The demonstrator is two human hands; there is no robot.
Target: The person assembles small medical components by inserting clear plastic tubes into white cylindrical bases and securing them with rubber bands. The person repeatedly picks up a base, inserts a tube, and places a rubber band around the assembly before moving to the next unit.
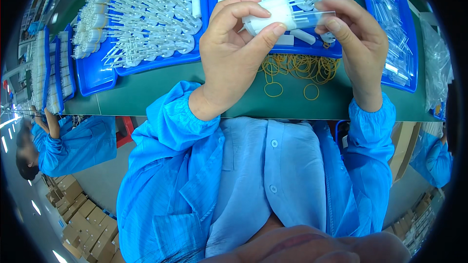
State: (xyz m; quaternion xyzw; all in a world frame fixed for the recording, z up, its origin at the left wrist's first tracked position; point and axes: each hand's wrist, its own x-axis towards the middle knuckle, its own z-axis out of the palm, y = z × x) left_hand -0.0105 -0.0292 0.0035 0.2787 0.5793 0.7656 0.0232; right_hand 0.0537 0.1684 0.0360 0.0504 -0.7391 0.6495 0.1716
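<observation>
My left hand point(225, 51) is closed round a bundle of white cylinders point(276, 10), held above the front edge of a blue tray. Thin white stems stick out of the bundle to the right. Over these stems lies a clear plastic sleeve point(316, 19), its right end between the thumb and fingers of my right hand point(361, 44). How far the sleeve reaches over each stem is hard to make out. Below both hands, yellow rubber bands point(304, 67) lie in a loose heap on the green table point(234, 87).
Behind my hands, a blue tray point(327, 50) holds white cylinders and stemmed pieces. Many white stemmed pieces point(151, 14) fill the tray at left, beside bundled white cylinders point(92, 24). Clear sleeves point(390, 29) lie in the right tray, near a plastic bag point(437, 63). Co-workers sit on both sides.
</observation>
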